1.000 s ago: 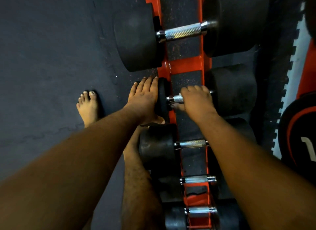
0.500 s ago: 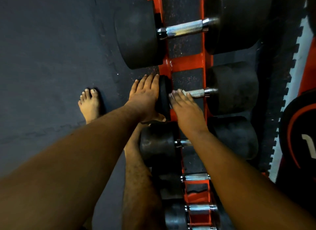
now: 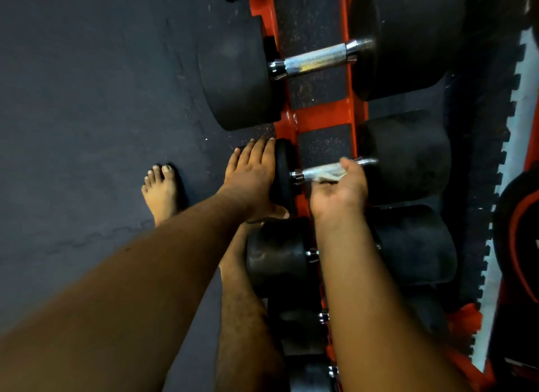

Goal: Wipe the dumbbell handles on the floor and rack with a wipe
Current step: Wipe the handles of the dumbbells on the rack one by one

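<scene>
While right hand fingers curl under handle, wipe between (palm up)

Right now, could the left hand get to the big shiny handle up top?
Probably yes. The left hand rests flat on a dumbbell's end, holding nothing, and the big handle above lies bare with nothing in between.

This is a gym's free-weights corner. A low orange rack holds a row of black round-headed dumbbells with knurled chrome handles, and the floor is dark rubber matting (interlocking tiles edge it).
</scene>
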`<act>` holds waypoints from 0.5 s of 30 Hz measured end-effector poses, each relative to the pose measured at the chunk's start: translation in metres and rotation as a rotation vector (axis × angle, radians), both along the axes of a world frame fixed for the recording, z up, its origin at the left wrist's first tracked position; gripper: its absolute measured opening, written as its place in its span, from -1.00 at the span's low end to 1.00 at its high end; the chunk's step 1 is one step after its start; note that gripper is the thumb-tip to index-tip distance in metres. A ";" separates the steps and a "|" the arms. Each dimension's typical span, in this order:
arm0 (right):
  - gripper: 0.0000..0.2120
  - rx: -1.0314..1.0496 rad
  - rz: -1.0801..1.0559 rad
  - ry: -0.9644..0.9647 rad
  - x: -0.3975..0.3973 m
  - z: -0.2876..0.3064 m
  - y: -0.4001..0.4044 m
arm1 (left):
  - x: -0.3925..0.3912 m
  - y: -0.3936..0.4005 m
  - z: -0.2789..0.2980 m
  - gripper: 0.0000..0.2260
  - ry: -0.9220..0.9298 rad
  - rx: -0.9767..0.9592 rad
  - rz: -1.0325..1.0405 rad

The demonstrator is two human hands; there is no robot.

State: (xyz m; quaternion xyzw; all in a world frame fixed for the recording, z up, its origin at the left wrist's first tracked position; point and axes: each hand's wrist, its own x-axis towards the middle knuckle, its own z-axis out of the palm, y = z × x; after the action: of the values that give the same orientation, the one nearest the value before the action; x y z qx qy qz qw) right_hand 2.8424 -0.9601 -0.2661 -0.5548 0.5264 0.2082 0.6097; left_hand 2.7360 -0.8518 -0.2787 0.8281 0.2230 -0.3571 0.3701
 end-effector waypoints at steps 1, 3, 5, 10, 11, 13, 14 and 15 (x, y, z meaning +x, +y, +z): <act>-0.91 0.001 -0.009 -0.020 0.008 0.003 0.003 | 0.000 0.000 0.000 0.35 0.001 -0.002 -0.002; -0.83 -0.006 0.008 -0.033 0.022 0.003 0.005 | -0.001 0.001 0.001 0.34 -0.001 -0.006 -0.006; -0.79 -0.042 0.050 -0.024 0.026 -0.002 0.001 | -0.001 0.001 0.001 0.34 -0.010 -0.004 -0.009; -0.85 -0.072 0.082 0.014 0.026 0.000 -0.006 | -0.002 0.000 -0.001 0.34 -0.015 -0.004 0.004; -0.86 -0.071 0.066 0.010 0.026 0.001 -0.005 | -0.004 0.000 -0.002 0.34 -0.014 -0.005 0.002; -0.84 -0.050 0.076 -0.009 0.027 -0.001 -0.004 | -0.003 -0.001 -0.003 0.34 -0.019 0.001 0.004; -0.83 -0.050 0.088 -0.004 0.027 -0.004 -0.005 | -0.002 -0.001 -0.002 0.35 -0.017 0.001 0.004; -0.82 -0.059 0.087 0.005 0.027 -0.007 -0.005 | -0.001 -0.001 -0.002 0.35 -0.014 0.000 0.004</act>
State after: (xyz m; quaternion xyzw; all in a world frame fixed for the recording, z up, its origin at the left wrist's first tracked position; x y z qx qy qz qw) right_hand 2.8691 -0.9647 -0.2730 -0.5942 0.5094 0.2205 0.5821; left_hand 2.7345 -0.8532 -0.2809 0.8304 0.2219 -0.3504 0.3722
